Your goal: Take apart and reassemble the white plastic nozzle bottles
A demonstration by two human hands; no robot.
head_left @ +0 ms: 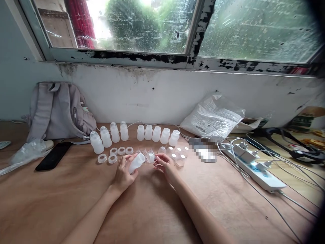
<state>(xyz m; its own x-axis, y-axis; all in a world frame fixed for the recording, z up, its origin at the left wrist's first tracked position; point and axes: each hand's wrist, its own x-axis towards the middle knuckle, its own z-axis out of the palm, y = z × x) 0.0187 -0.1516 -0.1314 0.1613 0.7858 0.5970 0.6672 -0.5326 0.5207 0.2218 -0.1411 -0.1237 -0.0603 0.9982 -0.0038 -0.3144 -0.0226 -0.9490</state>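
My left hand (125, 172) is wrapped round a frosted white baby bottle (136, 163), tilted with its open mouth towards the right. Between the fingertips of my right hand (164, 165) is a translucent screw ring (151, 156), apparently with a clear teat in it, just right of the bottle's mouth. Behind my hands lie clear teats (145, 153), partly hidden. Several white rings (112, 158) lie flat to the left, and several clear caps (180, 160) stand by my right hand. Uncapped bottles (156, 134) form a row behind; capped bottles (106, 137) stand left of them.
A grey backpack (57, 110), a black phone (53, 156) and a crumpled plastic bag (27, 154) are on the left. To the right are a silvery mailer bag (213, 117), a pixelated patch, a power strip (264, 176) with trailing cables, and a black headset-like frame (276, 139).
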